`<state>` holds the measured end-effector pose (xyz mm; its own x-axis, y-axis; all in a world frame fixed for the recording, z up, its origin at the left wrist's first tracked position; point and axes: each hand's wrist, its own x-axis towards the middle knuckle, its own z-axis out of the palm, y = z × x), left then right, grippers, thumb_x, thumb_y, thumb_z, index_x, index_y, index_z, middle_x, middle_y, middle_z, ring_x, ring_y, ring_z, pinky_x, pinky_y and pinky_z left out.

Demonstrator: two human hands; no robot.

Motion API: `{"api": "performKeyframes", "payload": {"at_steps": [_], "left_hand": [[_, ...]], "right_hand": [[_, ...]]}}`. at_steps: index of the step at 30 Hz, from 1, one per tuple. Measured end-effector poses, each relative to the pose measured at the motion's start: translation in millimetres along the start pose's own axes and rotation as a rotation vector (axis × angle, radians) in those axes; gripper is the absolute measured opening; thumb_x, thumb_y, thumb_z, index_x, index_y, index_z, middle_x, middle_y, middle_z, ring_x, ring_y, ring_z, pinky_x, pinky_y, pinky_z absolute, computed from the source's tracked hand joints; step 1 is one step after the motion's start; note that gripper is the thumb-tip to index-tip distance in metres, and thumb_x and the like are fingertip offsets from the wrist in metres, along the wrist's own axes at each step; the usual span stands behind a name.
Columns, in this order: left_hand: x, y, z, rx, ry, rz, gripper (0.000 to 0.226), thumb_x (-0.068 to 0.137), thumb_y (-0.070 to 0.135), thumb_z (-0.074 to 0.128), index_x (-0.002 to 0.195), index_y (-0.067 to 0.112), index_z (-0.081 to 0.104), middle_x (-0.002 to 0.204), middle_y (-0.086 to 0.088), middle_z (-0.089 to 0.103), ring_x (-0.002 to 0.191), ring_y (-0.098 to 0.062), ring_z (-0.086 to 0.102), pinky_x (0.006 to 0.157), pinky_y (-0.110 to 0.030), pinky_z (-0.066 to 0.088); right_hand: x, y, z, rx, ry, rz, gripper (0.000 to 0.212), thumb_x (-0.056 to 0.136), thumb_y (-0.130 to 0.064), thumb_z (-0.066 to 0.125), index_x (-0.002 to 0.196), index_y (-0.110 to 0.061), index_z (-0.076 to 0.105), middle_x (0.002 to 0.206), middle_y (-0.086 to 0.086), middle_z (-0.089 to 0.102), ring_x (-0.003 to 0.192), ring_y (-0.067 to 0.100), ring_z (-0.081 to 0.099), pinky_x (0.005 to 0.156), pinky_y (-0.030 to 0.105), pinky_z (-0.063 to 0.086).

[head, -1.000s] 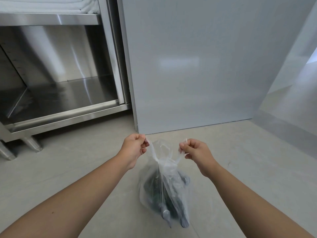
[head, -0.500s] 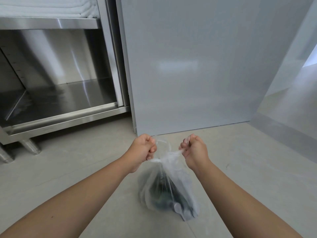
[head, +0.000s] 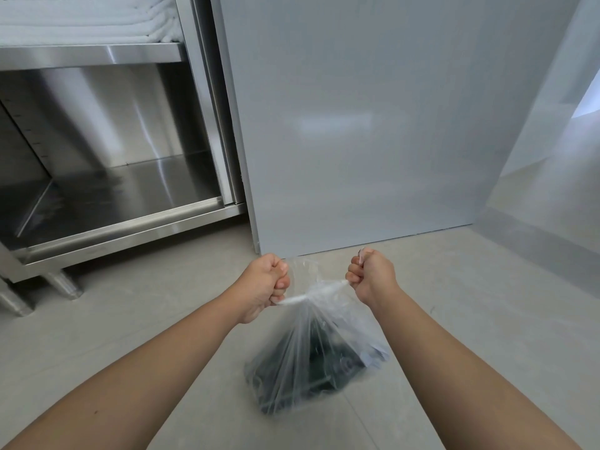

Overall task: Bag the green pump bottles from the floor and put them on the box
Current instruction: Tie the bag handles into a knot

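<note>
Head view: clear plastic bag [head: 311, 336] sits neck-up, its long axis running from the cinched top down to a wide base at the floor [head: 130, 319]. Can't tell if the base touches. Green pump bottles [head: 324, 368] are a dark heap in the bottom, direction unreadable through the film. Left hand [head: 263, 287] and right hand [head: 373, 276]: each grip is a fist pinching one twisted bag ear, pulled taut sideways. Grey panel [head: 373, 125] stands just ahead, steel cabinet [head: 113, 196] ahead-left. Open floor to the right.
</note>
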<state>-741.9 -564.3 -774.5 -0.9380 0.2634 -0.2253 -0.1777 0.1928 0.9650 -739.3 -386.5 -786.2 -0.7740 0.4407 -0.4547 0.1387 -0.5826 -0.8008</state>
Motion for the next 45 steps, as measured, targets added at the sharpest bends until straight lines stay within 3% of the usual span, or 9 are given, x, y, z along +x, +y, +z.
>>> {"api": "performKeyframes", "payload": {"at_steps": [4, 9, 14, 18, 21, 25, 29, 39, 45], "left_hand": [[-2, 3, -1, -0.041, -0.01, -0.019, 0.03, 0.099, 0.015, 0.034, 0.068, 0.015, 0.037, 0.045, 0.006, 0.037, 0.042, -0.008, 0.026, 0.044, -0.02, 0.027], [-5, 4, -9, 0.001, 0.027, 0.0, 0.027, 0.098, 0.014, 0.036, 0.071, 0.013, 0.038, 0.055, 0.0, 0.038, 0.044, -0.011, 0.03, 0.053, -0.024, 0.038], [-8, 9, -14, 0.121, 0.107, 0.136, 0.024, 0.096, 0.01, 0.041, 0.072, 0.012, 0.042, 0.059, -0.001, 0.053, 0.048, -0.013, 0.045, 0.058, -0.024, 0.043], [-8, 18, -13, 0.347, 0.188, 0.271, 0.024, 0.091, 0.014, 0.053, 0.067, 0.017, 0.048, 0.066, 0.006, 0.053, 0.062, -0.009, 0.046, 0.057, -0.021, 0.036], [-10, 22, -8, 0.419, 0.204, 0.304, 0.025, 0.089, 0.016, 0.056, 0.066, 0.019, 0.048, 0.065, 0.003, 0.053, 0.058, -0.007, 0.045, 0.052, -0.018, 0.034], [-12, 24, 3, 0.268, 0.189, 0.252, 0.022, 0.09, 0.015, 0.055, 0.069, 0.014, 0.048, 0.066, 0.0, 0.06, 0.061, -0.009, 0.056, 0.052, -0.014, 0.041], [-12, 25, 2, 0.274, 0.207, 0.171, 0.021, 0.09, 0.02, 0.054, 0.071, 0.014, 0.048, 0.07, 0.0, 0.06, 0.069, -0.011, 0.057, 0.06, -0.025, 0.041], [-17, 30, 10, -0.192, 0.056, -0.017, 0.024, 0.092, 0.013, 0.051, 0.069, 0.006, 0.056, 0.072, -0.007, 0.063, 0.067, -0.013, 0.061, 0.057, -0.021, 0.047], [-13, 29, 9, -0.351, 0.044, -0.07, 0.014, 0.09, 0.011, 0.054, 0.086, -0.002, 0.059, 0.085, -0.015, 0.068, 0.079, -0.019, 0.066, 0.059, -0.02, 0.053]], "right_hand": [[-5, -6, -2, -0.013, -0.026, -0.025, 0.021, 0.048, 0.005, 0.018, 0.05, -0.014, 0.025, 0.044, -0.001, 0.026, 0.027, 0.01, 0.016, 0.032, 0.014, 0.014], [-6, -6, -7, -0.192, -0.188, -0.186, 0.035, 0.084, 0.006, 0.026, 0.054, -0.011, 0.033, 0.055, 0.002, 0.03, 0.036, 0.01, 0.026, 0.036, 0.02, 0.028], [-16, -13, -2, -0.255, -0.345, -0.269, 0.036, 0.095, -0.005, 0.036, 0.06, -0.008, 0.043, 0.055, 0.005, 0.043, 0.045, 0.017, 0.045, 0.05, 0.027, 0.05], [-24, -23, 6, -0.384, -0.363, -0.401, 0.035, 0.096, -0.013, 0.04, 0.062, -0.011, 0.048, 0.059, 0.003, 0.052, 0.06, 0.019, 0.052, 0.067, 0.032, 0.044], [-27, -26, 7, -0.511, -0.315, -0.489, 0.035, 0.093, -0.015, 0.044, 0.06, -0.014, 0.051, 0.063, -0.001, 0.055, 0.064, 0.016, 0.049, 0.065, 0.029, 0.038], [-34, -29, 8, -0.548, -0.315, -0.489, 0.03, 0.091, -0.016, 0.049, 0.062, -0.015, 0.056, 0.065, -0.002, 0.054, 0.061, 0.012, 0.047, 0.058, 0.022, 0.037], [-42, -30, 12, -0.588, -0.356, -0.498, 0.028, 0.09, -0.015, 0.052, 0.063, -0.017, 0.06, 0.068, 0.001, 0.054, 0.057, 0.011, 0.045, 0.054, 0.02, 0.037], [-54, -24, 22, -0.693, -0.55, -0.522, 0.025, 0.089, -0.014, 0.054, 0.065, -0.017, 0.061, 0.063, 0.001, 0.058, 0.054, 0.009, 0.051, 0.051, 0.021, 0.039], [-52, -21, 20, -0.745, -0.606, -0.52, 0.022, 0.09, -0.015, 0.052, 0.07, -0.018, 0.061, 0.067, -0.001, 0.059, 0.059, 0.008, 0.054, 0.053, 0.021, 0.04]]}}
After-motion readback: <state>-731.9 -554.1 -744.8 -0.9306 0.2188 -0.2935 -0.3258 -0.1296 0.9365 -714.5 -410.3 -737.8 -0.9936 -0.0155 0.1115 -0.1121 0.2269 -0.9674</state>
